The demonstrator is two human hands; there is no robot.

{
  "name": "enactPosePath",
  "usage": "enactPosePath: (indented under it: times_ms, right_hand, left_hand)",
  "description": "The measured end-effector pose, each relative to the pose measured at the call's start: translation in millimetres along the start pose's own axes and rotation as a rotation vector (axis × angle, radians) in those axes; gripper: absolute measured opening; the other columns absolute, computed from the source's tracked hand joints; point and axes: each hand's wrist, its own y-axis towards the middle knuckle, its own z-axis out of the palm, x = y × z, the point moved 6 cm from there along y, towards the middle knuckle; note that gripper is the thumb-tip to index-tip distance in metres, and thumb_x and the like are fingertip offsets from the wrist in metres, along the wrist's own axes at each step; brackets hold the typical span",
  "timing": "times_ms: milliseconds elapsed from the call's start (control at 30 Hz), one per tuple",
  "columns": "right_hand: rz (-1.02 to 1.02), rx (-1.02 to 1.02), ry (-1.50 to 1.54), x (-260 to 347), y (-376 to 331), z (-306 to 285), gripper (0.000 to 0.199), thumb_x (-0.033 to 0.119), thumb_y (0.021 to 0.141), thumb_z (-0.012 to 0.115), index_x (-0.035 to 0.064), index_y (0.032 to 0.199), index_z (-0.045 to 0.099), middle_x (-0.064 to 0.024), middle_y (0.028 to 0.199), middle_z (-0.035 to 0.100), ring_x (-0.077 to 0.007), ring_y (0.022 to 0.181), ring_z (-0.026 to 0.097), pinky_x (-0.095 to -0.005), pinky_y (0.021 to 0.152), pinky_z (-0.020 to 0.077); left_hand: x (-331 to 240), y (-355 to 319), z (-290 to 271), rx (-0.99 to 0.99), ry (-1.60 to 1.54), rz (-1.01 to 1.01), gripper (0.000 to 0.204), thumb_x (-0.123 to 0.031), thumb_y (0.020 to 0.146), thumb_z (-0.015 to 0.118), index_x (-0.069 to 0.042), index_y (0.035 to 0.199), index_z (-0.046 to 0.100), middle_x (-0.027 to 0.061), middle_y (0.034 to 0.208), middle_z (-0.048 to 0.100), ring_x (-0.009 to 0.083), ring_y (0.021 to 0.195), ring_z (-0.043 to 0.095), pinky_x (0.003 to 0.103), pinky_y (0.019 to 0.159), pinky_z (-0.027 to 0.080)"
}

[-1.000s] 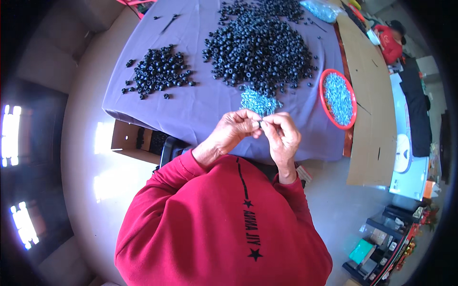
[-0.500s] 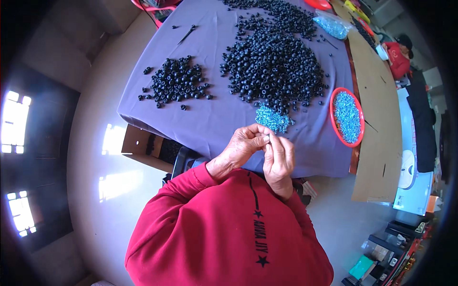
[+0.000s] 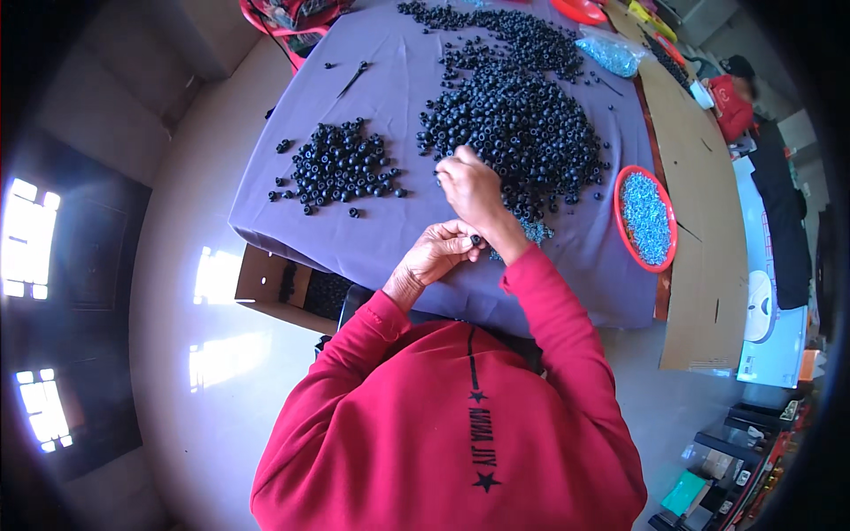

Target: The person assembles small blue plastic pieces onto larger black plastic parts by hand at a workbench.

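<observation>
Left hand pinching small black piece, right hand fingers curled on big black pile

Table cover is looking like matt purple cloth, slightly creased. Black pieces are reading as matt plastic or rubber, can't tell which. Red bowl is showing glossy plastic. Cardboard sheet is looking matt, plain brown. Floor is reflecting light, polished.
</observation>
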Motion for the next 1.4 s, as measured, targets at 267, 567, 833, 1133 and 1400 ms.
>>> enactPosePath:
  times_ms: [267, 567, 833, 1133, 1400]
  right_hand:
    - [0.003, 0.274, -0.289, -10, 19, 50, 0.011, 0.007, 0.077, 0.053, 0.0027, 0.074, 0.062, -0.0156, 0.087, 0.057, -0.0303, 0.081, 0.059, -0.0388, 0.071, 0.0490]
    - [0.110, 0.035, 0.254, -12, 7, -2, 0.004, 0.005, 0.075, 0.059, 0.0035, 0.078, 0.057, -0.0110, 0.071, 0.057, -0.0246, 0.064, 0.059, -0.0332, 0.059, 0.0486]
    - [0.493, -0.065, 0.836, -32, -61, -75, 0.008, 0.008, 0.085, 0.058, 0.0020, 0.089, 0.060, -0.0009, 0.075, 0.058, -0.0053, 0.060, 0.052, -0.0181, 0.056, 0.0427]
    - [0.415, -0.075, 0.861, 2, -81, -107, 0.008, 0.008, 0.082, 0.062, 0.0027, 0.081, 0.057, 0.0006, 0.070, 0.056, -0.0049, 0.057, 0.050, -0.0178, 0.052, 0.0408]
    - [0.442, 0.068, 0.766, -4, -86, -102, 0.012, 0.011, 0.083, 0.063, 0.0038, 0.077, 0.055, 0.0045, 0.064, 0.051, -0.0019, 0.054, 0.043, -0.0169, 0.049, 0.0358]
  left_hand:
    - [2, -2, -2, 0.026, 0.010, -0.034, 0.019, -0.008, 0.081, 0.062, 0.001, 0.097, 0.059, 0.0093, 0.092, 0.059, 0.0174, 0.079, 0.057, 0.029, 0.077, 0.044]
    - [3, -3, 4, 0.011, 0.021, -0.027, 0.016, -0.008, 0.082, 0.061, 0.000, 0.096, 0.058, 0.0101, 0.089, 0.060, 0.0156, 0.077, 0.057, 0.027, 0.073, 0.046]
    - [-18, 8, 31, -0.141, 0.140, 0.151, 0.014, -0.006, 0.083, 0.059, -0.002, 0.097, 0.058, 0.0076, 0.085, 0.061, 0.0137, 0.072, 0.056, 0.026, 0.070, 0.046]
    - [-19, 8, 60, -0.175, 0.325, 0.242, 0.014, -0.008, 0.082, 0.062, -0.002, 0.094, 0.058, 0.0049, 0.087, 0.061, 0.0114, 0.074, 0.056, 0.025, 0.071, 0.046]
    - [-22, 0, 76, -0.248, 0.628, 0.259, 0.013, 0.000, 0.080, 0.063, -0.001, 0.093, 0.060, 0.0022, 0.086, 0.061, 0.0087, 0.078, 0.056, 0.022, 0.073, 0.047]
